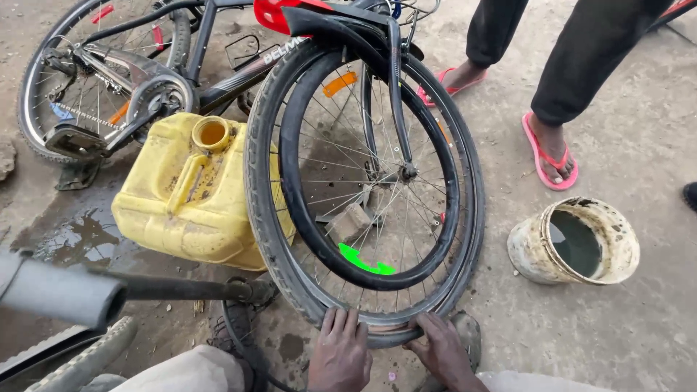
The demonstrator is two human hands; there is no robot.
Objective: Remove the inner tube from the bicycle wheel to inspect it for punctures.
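Tyre (pixel 261 218) edge pressed flat by left hand (pixel 338 356) and right hand (pixel 441 350) — neither clenched — bare ground rightward.

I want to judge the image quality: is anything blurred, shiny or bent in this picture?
Head view: soft, even daylight, weak shadows. The grey bar at lower left is near and out of focus. The puddle reflects the sky. Both hands, left and right, and the tyre look sharp; edges bend slightly.

Our left hand (pixel 340 356) and right hand (pixel 441 350) lie side by side, palms down, fingers (pixel 341 321) spread and pressing forward.
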